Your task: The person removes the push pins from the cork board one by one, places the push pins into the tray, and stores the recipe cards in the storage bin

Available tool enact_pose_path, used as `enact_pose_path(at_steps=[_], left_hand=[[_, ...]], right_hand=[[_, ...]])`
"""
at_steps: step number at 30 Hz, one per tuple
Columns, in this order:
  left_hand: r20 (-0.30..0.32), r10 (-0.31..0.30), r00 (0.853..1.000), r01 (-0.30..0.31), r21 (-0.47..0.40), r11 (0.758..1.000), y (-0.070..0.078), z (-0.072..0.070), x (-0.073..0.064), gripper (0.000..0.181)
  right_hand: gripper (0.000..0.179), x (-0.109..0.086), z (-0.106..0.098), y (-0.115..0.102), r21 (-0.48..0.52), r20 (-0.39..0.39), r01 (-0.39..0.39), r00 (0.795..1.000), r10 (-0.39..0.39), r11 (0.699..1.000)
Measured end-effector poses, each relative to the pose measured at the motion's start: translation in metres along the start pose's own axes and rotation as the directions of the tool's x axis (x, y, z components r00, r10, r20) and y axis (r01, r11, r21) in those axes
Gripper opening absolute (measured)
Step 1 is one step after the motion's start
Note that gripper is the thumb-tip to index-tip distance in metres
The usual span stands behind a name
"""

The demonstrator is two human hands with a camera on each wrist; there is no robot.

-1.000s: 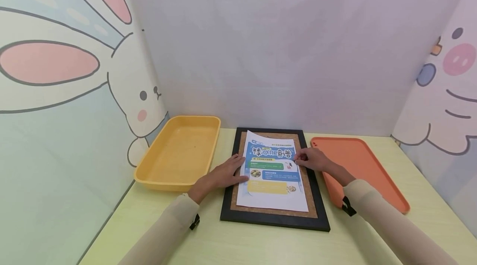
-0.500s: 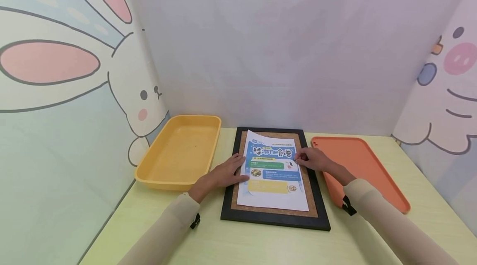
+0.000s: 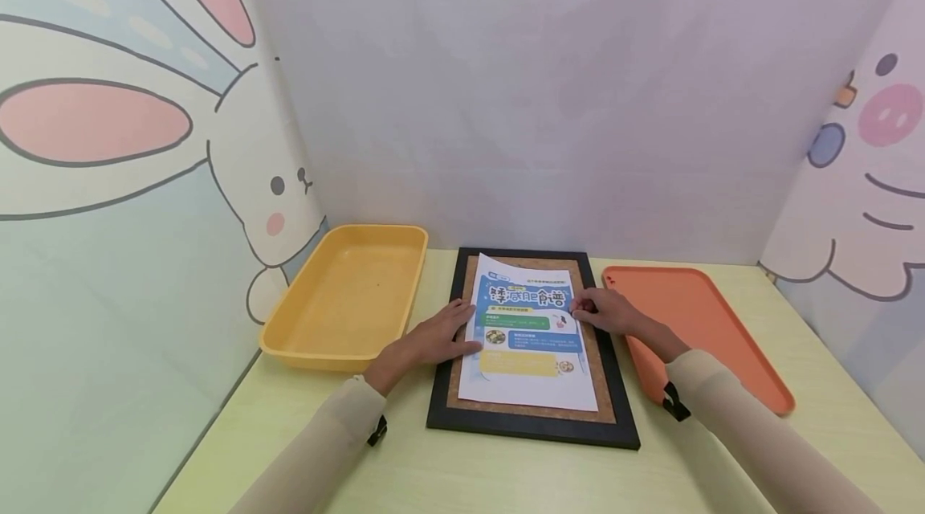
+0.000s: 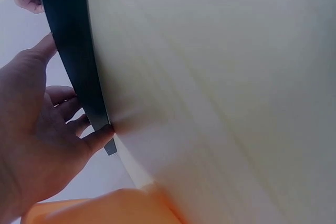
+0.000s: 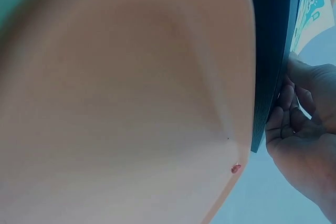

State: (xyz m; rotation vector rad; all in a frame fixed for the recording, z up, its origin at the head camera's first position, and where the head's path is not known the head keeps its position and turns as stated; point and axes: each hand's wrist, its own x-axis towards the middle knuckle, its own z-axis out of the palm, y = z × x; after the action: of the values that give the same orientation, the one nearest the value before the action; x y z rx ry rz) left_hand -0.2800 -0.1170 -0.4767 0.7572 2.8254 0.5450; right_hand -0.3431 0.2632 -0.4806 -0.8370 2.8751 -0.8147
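Note:
A printed paper poster (image 3: 531,389) with blue, green and yellow blocks lies on a black-framed cork board (image 3: 607,409); its top edge curls up slightly. My left hand (image 3: 437,335) rests over the board's left side, fingers extended onto the poster's left edge; the left wrist view shows this hand (image 4: 47,124) against the black frame (image 4: 79,51). At the right edge my right hand (image 3: 607,310) has bent fingers, with thumb and index fingertips pinching the poster. In the right wrist view this hand (image 5: 304,108) is beside the frame (image 5: 270,51); anything small between its fingertips is hidden.
A deep yellow tray (image 3: 270,341) stands left of the board on the pale table (image 3: 506,482). To the right lies a shallow orange tray (image 3: 708,321) with tiny red pieces (image 5: 236,168) in its far left corner. A grey-white wall (image 3: 542,112) rises behind.
Both hands, the poster and the board stay in place. Only a very slight shift of the whole view is visible.

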Motion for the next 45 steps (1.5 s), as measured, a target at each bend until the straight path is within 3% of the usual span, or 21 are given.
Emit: enact_pose_path(at_steps=[12, 21, 33, 45], left_hand=[[0.003, -0.008, 1.0, 0.008, 0.003, 1.0, -0.0011, 0.0018, 0.0006, 0.089], [0.003, -0.018, 1.0, 0.018, -0.006, 1.0, -0.0005, 0.0008, -0.0007, 0.089], [-0.003, -0.009, 1.0, 0.009, -0.001, 1.0, 0.0011, 0.0012, -0.0005, 0.089], [0.002, -0.008, 1.0, 0.008, 0.0, 1.0, 0.0013, 0.0009, 0.0003, 0.089]], right_hand=[[0.007, -0.0012, -0.0009, 0.0012, 0.02, -0.003, 0.012, 1.0, -0.012, 1.0], [0.006, -0.0016, -0.0029, 0.006, 0.118, 0.019, -0.017, 1.0, 0.014, 0.993], [0.009, -0.0019, -0.0007, 0.0074, 0.125, -0.02, -0.078, 0.997, 0.081, 0.989], [0.006, -0.0039, 0.0001, 0.0084, 0.127, -0.053, -0.06, 0.996, 0.068, 0.99]])
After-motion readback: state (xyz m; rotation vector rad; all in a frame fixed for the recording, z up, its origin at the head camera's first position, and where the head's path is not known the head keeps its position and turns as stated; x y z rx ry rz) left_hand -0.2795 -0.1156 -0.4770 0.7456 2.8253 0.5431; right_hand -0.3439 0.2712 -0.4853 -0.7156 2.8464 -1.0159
